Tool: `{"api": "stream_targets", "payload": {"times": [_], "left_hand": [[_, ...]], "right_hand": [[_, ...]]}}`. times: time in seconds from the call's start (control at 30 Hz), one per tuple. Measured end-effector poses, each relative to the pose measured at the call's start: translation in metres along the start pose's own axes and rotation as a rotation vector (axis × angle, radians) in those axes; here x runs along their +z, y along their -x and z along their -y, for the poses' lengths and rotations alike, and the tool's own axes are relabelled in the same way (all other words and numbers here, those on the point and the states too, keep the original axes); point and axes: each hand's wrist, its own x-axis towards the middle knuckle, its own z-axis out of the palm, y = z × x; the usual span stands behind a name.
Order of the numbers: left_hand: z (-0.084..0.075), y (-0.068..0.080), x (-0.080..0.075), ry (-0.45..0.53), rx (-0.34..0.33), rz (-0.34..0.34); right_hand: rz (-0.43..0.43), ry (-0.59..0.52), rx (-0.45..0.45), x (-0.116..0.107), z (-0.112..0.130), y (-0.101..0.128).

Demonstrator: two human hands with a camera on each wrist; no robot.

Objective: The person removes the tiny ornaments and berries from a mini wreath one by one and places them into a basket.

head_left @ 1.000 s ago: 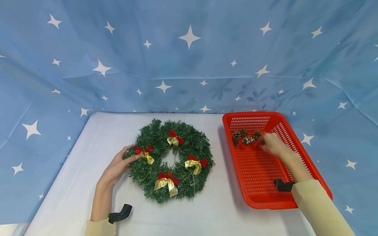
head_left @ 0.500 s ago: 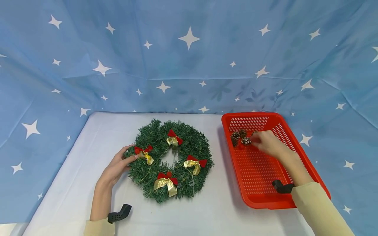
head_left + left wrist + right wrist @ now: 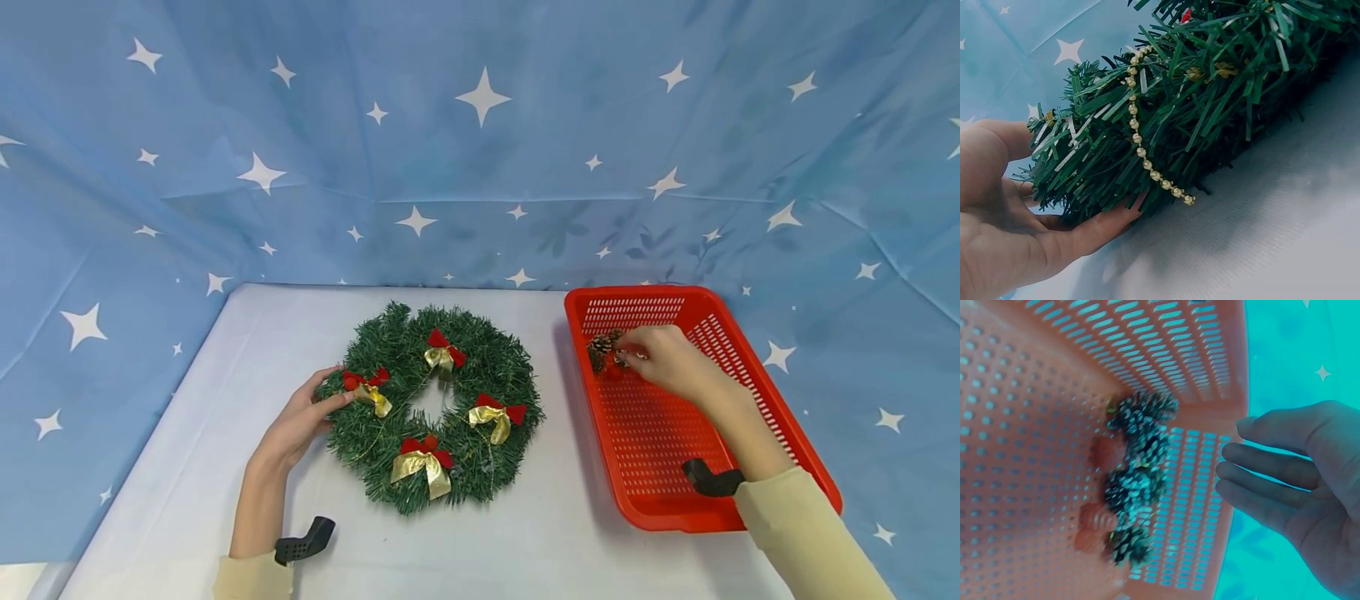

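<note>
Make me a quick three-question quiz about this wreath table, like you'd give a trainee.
1. True or false: the left hand touches the wreath.
2. How many bows are on the wreath?
3. Where do the pine cones lie? A) on the table B) in the red basket C) on the wreath

Key
1. True: its fingers rest at the wreath's left edge.
2. Four, each red and gold.
3. B: they lie at the basket's far end, with the right hand over them; the right wrist view shows its fingers straight, holding nothing.
</note>
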Motion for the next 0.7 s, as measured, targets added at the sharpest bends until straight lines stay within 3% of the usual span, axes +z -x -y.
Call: {"api": "stream_targets", "payload": {"times": [0.7], "left_hand": [[-0.001,0.002,0.003,-0.013,-0.008,-0.036]], "right_hand": [[-0.040,-0.012,-0.108,-0.003,0.040,-0.008]]}}
